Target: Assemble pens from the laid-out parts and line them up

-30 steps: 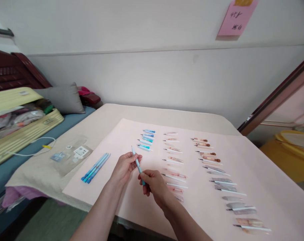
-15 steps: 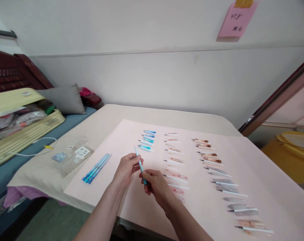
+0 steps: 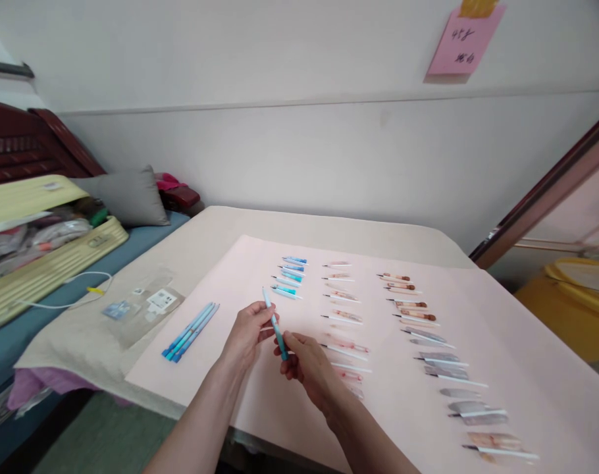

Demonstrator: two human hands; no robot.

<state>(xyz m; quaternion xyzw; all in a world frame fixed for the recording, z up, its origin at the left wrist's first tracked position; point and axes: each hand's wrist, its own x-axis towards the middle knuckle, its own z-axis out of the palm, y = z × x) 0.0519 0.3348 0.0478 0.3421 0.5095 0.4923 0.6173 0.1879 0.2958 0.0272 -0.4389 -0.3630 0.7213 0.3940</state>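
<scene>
A light blue pen (image 3: 272,319) is held slanted above the pink paper sheet (image 3: 501,342). My left hand (image 3: 249,331) pinches its upper part with closed fingers. My right hand (image 3: 307,364) grips the darker lower end, fingers curled around it. Three blue pens (image 3: 190,330) lie side by side on the sheet, left of my hands. Beyond my hands lie rows of small parts: blue ones (image 3: 289,275), pinkish ones with thin white refills (image 3: 343,315), and brown and grey ones (image 3: 430,342) further right.
The table (image 3: 260,220) stands against a white wall with a pink note (image 3: 462,43). Clear packets (image 3: 141,304) lie on the cloth at left. A yellow open case (image 3: 37,250), a grey pillow (image 3: 126,194) and a white cable sit further left. A yellow bin (image 3: 571,303) is at right.
Both hands keep hold of the pen. The right hand's fingers have shifted slightly along its lower end, and the pen's tilt changed a little.
</scene>
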